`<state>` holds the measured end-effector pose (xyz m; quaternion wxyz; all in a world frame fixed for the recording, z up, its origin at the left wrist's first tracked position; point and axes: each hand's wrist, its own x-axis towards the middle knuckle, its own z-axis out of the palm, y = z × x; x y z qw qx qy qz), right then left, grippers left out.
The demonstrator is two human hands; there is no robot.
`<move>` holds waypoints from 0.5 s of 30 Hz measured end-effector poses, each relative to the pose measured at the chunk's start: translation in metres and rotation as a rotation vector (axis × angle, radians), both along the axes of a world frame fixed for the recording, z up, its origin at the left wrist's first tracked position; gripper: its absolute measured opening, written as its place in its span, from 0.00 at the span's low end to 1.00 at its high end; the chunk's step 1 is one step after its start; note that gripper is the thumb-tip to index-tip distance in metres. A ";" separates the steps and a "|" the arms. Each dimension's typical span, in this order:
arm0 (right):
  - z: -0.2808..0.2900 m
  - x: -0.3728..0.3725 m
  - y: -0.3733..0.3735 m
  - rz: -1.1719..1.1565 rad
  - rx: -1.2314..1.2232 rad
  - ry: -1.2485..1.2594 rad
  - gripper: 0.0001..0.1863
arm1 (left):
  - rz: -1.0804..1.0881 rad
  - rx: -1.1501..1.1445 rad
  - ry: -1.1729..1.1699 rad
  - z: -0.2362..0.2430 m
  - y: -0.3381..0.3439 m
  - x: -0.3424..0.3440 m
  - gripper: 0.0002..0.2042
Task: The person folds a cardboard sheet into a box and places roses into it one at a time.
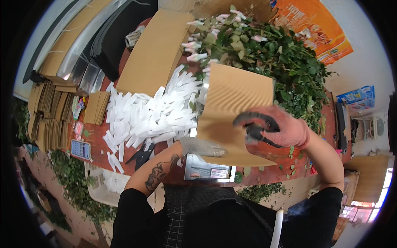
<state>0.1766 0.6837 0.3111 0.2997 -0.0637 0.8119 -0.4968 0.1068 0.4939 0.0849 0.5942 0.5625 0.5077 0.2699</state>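
Note:
A brown corrugated cardboard sheet [237, 91] lies bent in front of me, partly over a shiny metal tray [191, 175]. My left hand [202, 147], in a pale grey glove, rests on the sheet's near left part with its fingers stretched flat. Over the sheet's right side is my right hand [277, 126], in a pink glove with black-coated fingers. Those fingers curl but are smeared by motion, so I cannot make out whether they grip the sheet's edge. Left of the sheet spreads a pile of white strip-like pieces [153, 111].
Leafy rose stems [289, 70], some buds in white sleeves, heap at the far right. A larger cardboard piece [155, 49] lies at the far left. Black scissors [143, 155] and a phone [80, 149] lie near the table's front edge. Cardboard stacks [51, 111] stand leftmost.

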 end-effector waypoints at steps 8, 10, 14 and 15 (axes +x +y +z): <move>-0.233 0.017 0.007 0.502 0.734 0.709 0.23 | 0.056 -0.030 -0.117 0.055 -0.016 0.004 0.30; -0.247 0.013 -0.002 0.549 0.703 0.512 0.24 | 0.162 0.058 -0.120 0.051 -0.031 0.008 0.31; -0.311 0.034 -0.012 0.382 0.512 0.646 0.26 | 0.514 -0.037 -0.350 0.068 -0.067 -0.006 0.29; -0.298 0.030 -0.016 0.520 0.684 0.513 0.28 | 0.661 0.049 -0.111 0.069 -0.079 -0.019 0.24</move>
